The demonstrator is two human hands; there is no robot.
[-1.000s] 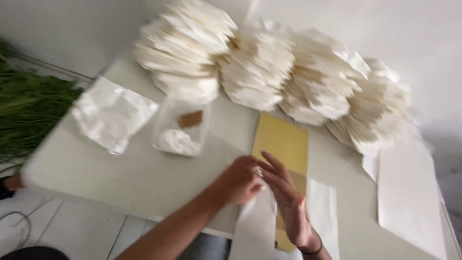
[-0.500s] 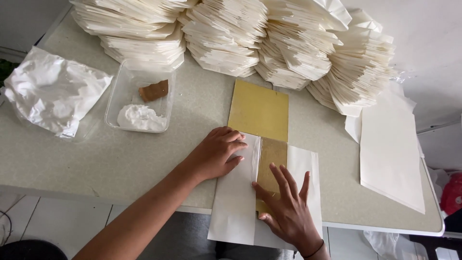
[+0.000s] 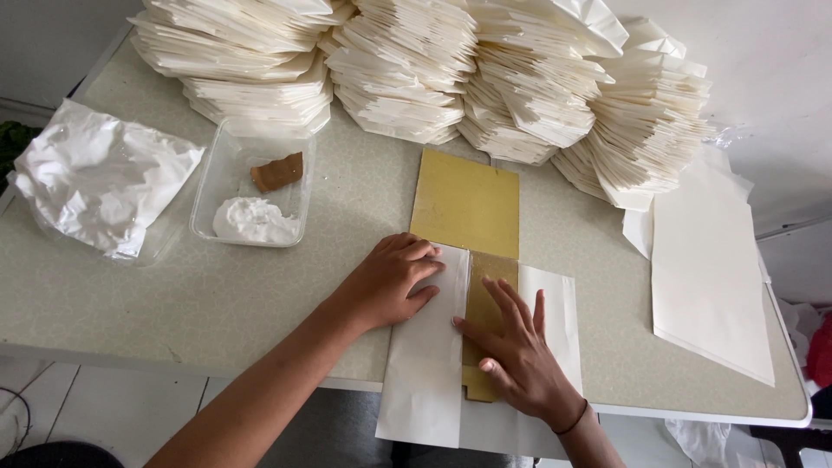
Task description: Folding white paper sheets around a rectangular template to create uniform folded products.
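Note:
A white paper sheet (image 3: pixel 429 364) lies at the table's near edge, wrapped around a yellow cardboard template (image 3: pixel 466 201) whose far half sticks out beyond it. My left hand (image 3: pixel 387 277) presses flat on the paper's left flap, which is folded over the board. My right hand (image 3: pixel 518 351) rests with fingers spread on the exposed cardboard strip and the right flap (image 3: pixel 555 312). Neither hand grips anything.
Several tall stacks of folded white paper bags (image 3: pixel 451 78) line the far side of the table. A clear plastic tub (image 3: pixel 253 186) holds white paste and a brown scrap. A crumpled white plastic bag (image 3: pixel 100 186) lies at left, flat paper sheets (image 3: pixel 711 269) at right.
The view has tilted down and closer. My left hand has pushed the left flap over the cardboard and my right hand has slid up onto the middle strip.

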